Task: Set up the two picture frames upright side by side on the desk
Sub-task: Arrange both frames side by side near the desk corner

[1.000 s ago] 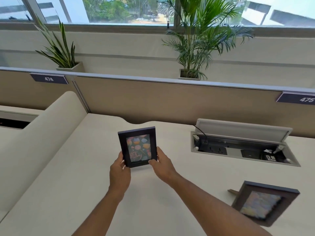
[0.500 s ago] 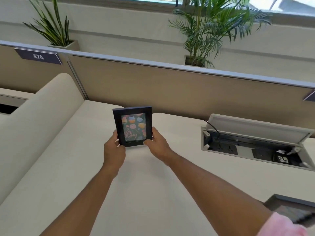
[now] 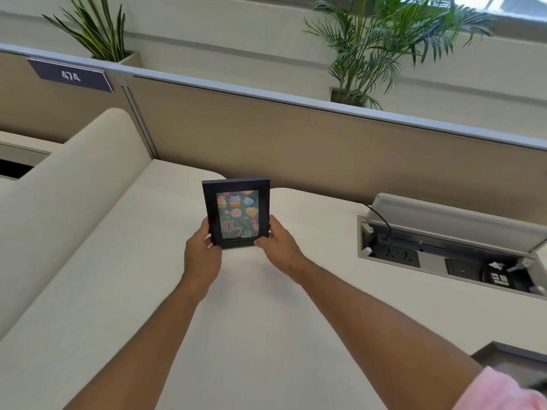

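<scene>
Black cupcake frame [image 3: 236,213] upright, far centre of desk [image 3: 112,291] | left hand [image 3: 202,255] + right hand [image 3: 281,247] pinching its lower side edges | second frame [image 3: 509,358] near right corner, mostly cut off

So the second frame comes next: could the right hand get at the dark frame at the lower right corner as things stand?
Probably not yet: the right hand is gripping the black cupcake-print frame, and the dark frame is mostly out of view.

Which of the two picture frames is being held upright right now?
The cupcake-print frame, gripped at its lower sides by the left hand and right hand. The other frame only shows a corner at the bottom right, untouched.
</scene>
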